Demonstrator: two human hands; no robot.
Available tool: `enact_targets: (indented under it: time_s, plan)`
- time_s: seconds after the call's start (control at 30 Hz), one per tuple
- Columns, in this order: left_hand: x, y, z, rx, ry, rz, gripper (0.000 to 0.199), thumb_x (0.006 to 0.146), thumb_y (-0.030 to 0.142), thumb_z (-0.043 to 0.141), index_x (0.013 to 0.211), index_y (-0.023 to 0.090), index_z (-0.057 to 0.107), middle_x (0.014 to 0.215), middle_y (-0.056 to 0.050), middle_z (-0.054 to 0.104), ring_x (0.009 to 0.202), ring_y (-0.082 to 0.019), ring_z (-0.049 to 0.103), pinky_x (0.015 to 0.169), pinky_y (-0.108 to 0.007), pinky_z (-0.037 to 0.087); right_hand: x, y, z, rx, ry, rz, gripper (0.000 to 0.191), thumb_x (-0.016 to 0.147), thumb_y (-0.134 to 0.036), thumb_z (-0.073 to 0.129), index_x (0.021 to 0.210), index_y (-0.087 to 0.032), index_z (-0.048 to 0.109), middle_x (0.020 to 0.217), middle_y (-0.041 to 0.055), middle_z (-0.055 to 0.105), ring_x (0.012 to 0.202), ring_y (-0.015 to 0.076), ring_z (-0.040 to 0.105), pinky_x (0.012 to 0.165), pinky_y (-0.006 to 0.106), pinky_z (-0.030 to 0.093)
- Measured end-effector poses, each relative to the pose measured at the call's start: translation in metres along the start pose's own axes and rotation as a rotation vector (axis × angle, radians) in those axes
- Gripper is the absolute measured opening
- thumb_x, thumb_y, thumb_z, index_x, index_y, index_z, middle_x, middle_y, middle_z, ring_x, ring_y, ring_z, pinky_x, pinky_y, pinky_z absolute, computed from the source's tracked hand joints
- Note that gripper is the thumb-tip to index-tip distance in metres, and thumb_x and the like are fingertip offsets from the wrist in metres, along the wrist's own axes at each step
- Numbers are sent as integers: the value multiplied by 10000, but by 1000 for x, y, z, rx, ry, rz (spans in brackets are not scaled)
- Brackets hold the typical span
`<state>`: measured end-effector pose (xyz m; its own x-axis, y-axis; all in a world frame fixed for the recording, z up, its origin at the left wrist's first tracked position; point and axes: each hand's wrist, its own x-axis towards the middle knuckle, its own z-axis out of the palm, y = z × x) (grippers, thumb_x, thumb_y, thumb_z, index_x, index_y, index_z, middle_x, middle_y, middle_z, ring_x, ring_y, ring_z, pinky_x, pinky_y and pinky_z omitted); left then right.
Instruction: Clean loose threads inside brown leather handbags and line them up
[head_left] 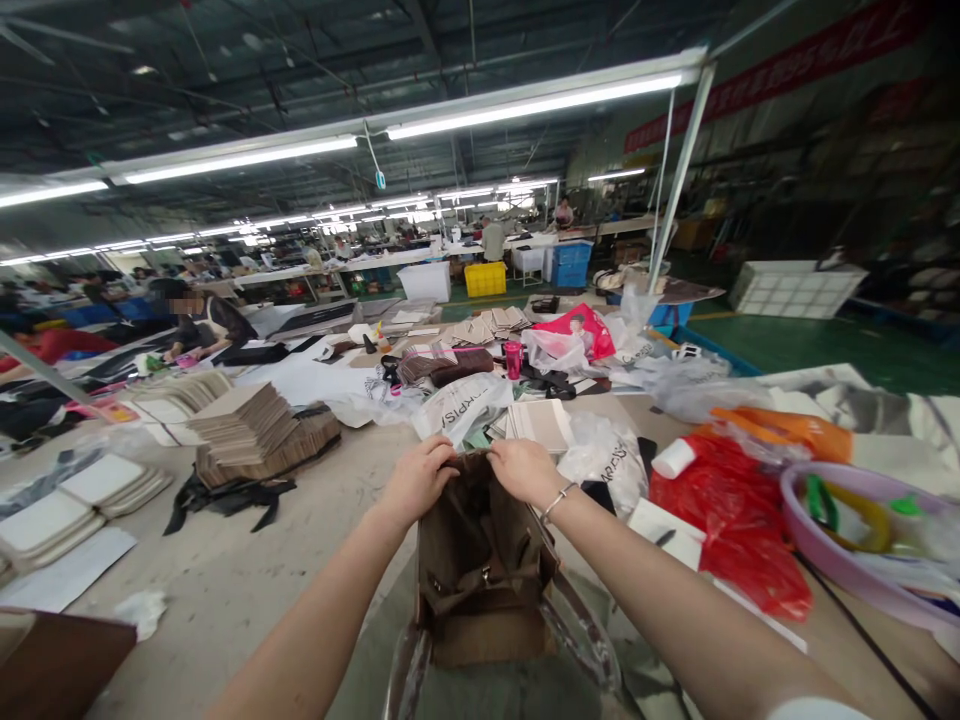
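Observation:
A brown handbag [487, 630] stands at the near edge of the table, its mouth open toward me and its inside lining showing. My left hand [421, 480] pinches the far rim of the bag at its left corner. At the right corner of the same rim, my right hand [529, 472] is closed on the edge, a bracelet round its wrist. Plastic-wrapped handles [581, 630] hang down on both sides of the bag. Inside, a small metal clasp [486, 575] is visible near the closer side.
Stacked brown panels [247, 425] and white panels [56, 515] lie to the left. Rightward are a red plastic bag [724, 510] and a purple basin [825, 560]. Printed clear bags [465, 405] lie beyond the handbag. A co-worker [202, 320] leans over the table at left.

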<state>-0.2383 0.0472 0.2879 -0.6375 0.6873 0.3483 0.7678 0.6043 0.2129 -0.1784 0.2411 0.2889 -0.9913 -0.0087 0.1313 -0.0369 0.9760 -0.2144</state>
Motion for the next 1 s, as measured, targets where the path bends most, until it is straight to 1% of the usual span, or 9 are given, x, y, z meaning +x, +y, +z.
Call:
enact_targets:
  time_s: [0.13, 0.27, 0.37, 0.43, 0.53, 0.63, 0.77, 0.87, 1.0]
  plan:
    - [2, 10, -1, 105, -26, -35, 66, 809, 232, 583, 854, 195, 612, 994, -41, 610, 932, -180, 569, 823, -282, 438, -2, -4, -1, -3, -12, 16, 328, 929, -311, 355, 932, -167, 650, 950, 109, 677, 910, 216, 614, 790, 287, 418]
    - [7, 24, 0, 183, -47, -142, 114, 814, 292, 584, 794, 188, 624, 942, -46, 607, 887, -189, 564, 779, -291, 432, -3, -3, -2, -5, -1, 23, 324, 927, -291, 351, 920, -168, 650, 937, 110, 679, 899, 223, 618, 782, 293, 420]
    - [9, 33, 3, 206, -17, -186, 129, 825, 296, 565, 777, 186, 611, 938, -52, 598, 893, -195, 550, 816, -310, 418, -4, -2, -2, -14, -16, 46, 321, 930, -284, 346, 932, -165, 645, 945, 117, 677, 910, 228, 616, 785, 295, 419]
    - [9, 37, 4, 212, 8, -193, 106, 815, 292, 577, 803, 188, 595, 936, -55, 593, 916, -206, 541, 864, -333, 402, -5, -1, -3, -15, -22, 48, 323, 931, -284, 344, 935, -160, 641, 949, 122, 675, 912, 230, 615, 785, 296, 419]
    - [8, 38, 5, 221, 44, -161, 99, 808, 287, 586, 853, 199, 585, 962, -56, 591, 954, -218, 535, 968, -387, 344, -6, -1, -3, -5, -3, 36, 313, 924, -280, 355, 928, -158, 643, 946, 122, 676, 906, 232, 618, 778, 295, 424]
    - [7, 34, 7, 234, 60, -137, 86, 812, 283, 583, 861, 216, 606, 1001, -51, 598, 970, -220, 538, 1042, -437, 264, -4, -3, -1, 4, 15, 27, 303, 913, -270, 367, 915, -158, 649, 928, 121, 681, 890, 237, 623, 769, 300, 429]
    - [6, 26, 8, 257, 47, -115, 102, 826, 276, 562, 847, 222, 646, 1000, -44, 614, 968, -216, 546, 1066, -464, 230, -2, -7, 1, 17, 24, 23, 316, 910, -264, 361, 890, -154, 657, 896, 123, 684, 865, 237, 630, 751, 299, 436]
    - [5, 24, 7, 277, 48, -55, 123, 835, 253, 545, 854, 226, 663, 1030, -43, 612, 987, -210, 540, 1083, -473, 207, -1, -7, 2, 30, 22, 33, 323, 914, -266, 357, 889, -158, 660, 901, 122, 684, 879, 237, 630, 762, 301, 437]
    - [5, 24, 5, 257, 39, 14, 128, 826, 245, 557, 807, 246, 683, 1076, -40, 604, 1084, -223, 493, 1090, -501, 185, -2, -5, 0, 35, -13, 50, 328, 918, -265, 347, 918, -160, 658, 933, 126, 680, 909, 233, 622, 785, 302, 433]
